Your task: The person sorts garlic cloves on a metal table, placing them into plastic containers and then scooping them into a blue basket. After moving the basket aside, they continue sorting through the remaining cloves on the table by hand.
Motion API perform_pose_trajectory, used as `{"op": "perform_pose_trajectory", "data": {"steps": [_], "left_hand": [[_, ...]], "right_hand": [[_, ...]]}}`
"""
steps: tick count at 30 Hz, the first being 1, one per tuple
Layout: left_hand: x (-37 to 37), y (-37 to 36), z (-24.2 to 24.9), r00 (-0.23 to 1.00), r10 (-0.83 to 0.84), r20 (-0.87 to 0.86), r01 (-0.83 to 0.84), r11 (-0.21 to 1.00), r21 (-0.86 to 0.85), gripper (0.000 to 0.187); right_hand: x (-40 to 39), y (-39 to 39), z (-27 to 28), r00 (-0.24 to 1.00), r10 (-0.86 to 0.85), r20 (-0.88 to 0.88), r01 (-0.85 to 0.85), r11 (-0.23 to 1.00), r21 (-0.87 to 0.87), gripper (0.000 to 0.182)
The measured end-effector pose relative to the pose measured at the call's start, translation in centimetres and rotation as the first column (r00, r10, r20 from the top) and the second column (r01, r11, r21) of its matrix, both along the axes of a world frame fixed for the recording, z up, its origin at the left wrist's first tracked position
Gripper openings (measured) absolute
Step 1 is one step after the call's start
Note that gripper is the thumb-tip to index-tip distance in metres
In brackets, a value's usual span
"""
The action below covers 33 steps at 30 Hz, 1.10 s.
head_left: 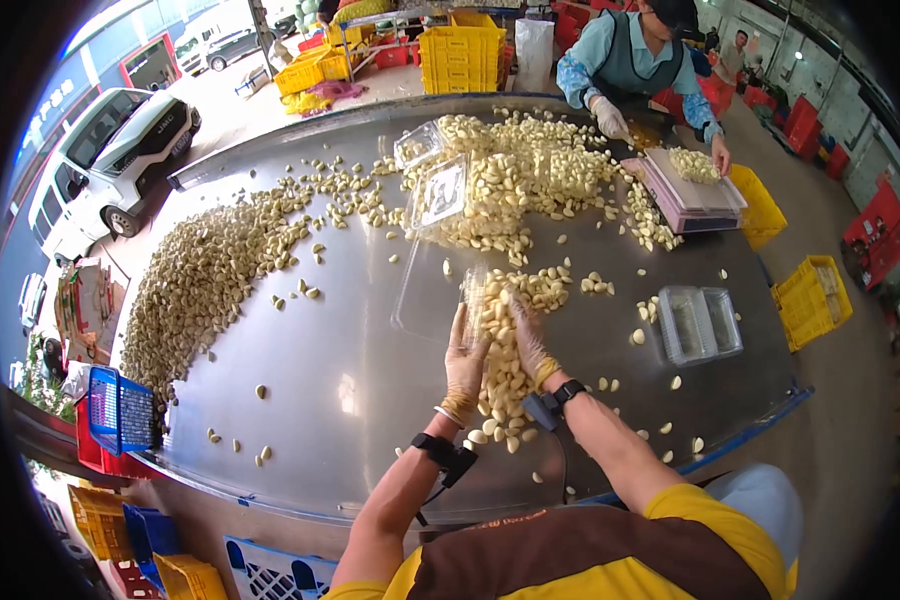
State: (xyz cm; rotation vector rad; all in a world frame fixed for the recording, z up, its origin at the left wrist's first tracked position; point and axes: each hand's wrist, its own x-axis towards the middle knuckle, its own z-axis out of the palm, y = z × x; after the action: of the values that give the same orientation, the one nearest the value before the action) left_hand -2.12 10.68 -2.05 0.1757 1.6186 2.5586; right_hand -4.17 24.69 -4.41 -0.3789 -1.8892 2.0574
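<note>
My left hand (465,368), in a thin clear glove, is closed around a clear plastic box (473,300) tipped on its side, its open side toward a heap of peeled garlic cloves (505,375). The box's clear lid (425,290) spreads to the left over the table. On the heap's other side, my right hand (530,345), also gloved, lies cupped against the cloves, fingers stretched toward the box. Its fingertips are partly hidden among the cloves. Both wrists carry dark straps with small devices.
Filled clear boxes (440,195) stand by a big clove pile at the back. Empty clear boxes (700,325) sit at right. A co-worker (640,60) handles a box on a scale (685,190). Unsorted cloves (195,270) cover the left; a blue basket (120,410) sits at the edge.
</note>
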Motion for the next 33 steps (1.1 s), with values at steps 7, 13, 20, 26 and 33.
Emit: {"op": "perform_pose_trajectory", "data": {"steps": [7,13,20,26,33], "left_hand": [[-1.1,-3.7,-2.8,0.946,-0.081,0.315,-0.001,0.968,0.252,0.064],[-0.6,-6.5,-1.3,0.931,-0.065,0.358,0.000,0.984,0.179,0.062],[-1.6,-3.6,-0.6,0.923,-0.025,0.385,0.031,0.999,-0.008,0.059],[-1.2,-2.7,0.0,0.916,-0.022,0.400,-0.001,0.998,0.056,0.068],[-1.6,-2.9,-1.7,0.924,-0.142,0.355,0.018,0.943,0.332,0.069]], "right_hand": [[-0.4,-3.1,6.5,0.870,0.479,-0.119,-0.419,0.844,0.336,0.029],[-6.0,16.5,-0.4,0.962,-0.208,-0.176,0.253,0.436,0.864,0.043],[-6.5,12.6,-2.6,0.991,-0.104,-0.084,0.123,0.468,0.875,0.034],[-5.5,2.9,-2.5,0.997,0.024,0.077,-0.044,0.963,0.266,0.035],[0.5,-2.6,1.9,0.955,0.257,-0.145,-0.201,0.926,0.320,0.022]]}}
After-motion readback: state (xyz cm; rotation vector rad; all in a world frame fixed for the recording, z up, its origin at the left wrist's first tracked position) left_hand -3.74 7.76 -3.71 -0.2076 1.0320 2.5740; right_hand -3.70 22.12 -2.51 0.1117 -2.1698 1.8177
